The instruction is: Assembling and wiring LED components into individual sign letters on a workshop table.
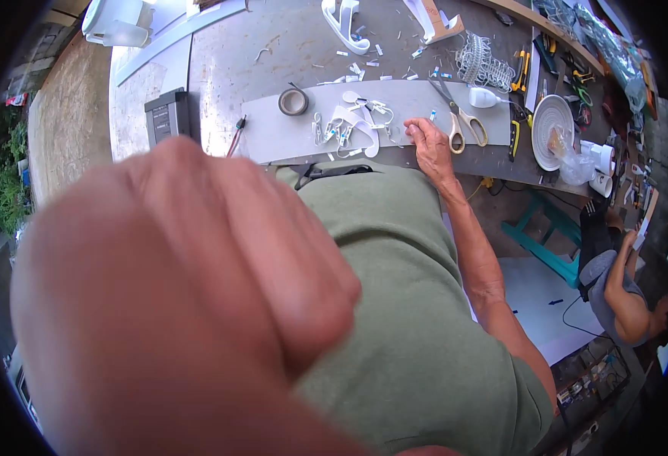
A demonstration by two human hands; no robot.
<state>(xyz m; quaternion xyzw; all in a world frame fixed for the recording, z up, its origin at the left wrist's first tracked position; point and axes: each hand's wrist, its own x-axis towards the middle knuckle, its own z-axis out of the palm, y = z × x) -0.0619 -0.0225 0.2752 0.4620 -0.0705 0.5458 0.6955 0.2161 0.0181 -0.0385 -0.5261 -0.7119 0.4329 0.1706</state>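
My left hand (235, 243) is raised close to the head camera, large and blurred. Its fingers are curled in, and whatever lies inside them is hidden. At the table's near edge is my right hand (430, 147), thumb and fingers drawn together; anything between them is too small to make out. Beside it lie scissors (455, 110) with pale handles, blades parted. Just left of the right hand, a curved white piece (366, 131) and small white modules on wires (341, 133) rest on a grey sheet (265, 137). A roll of tape (293, 112) sits further left.
Clippings, a wire coil (482, 61) and white curved shapes (341, 26) lie across the table. To the right are a yellow-black cutter (514, 140), a round white plate (550, 121) and pliers. A black case (165, 118) stands left. Another person (619, 292) sits right, near a green stool (539, 243).
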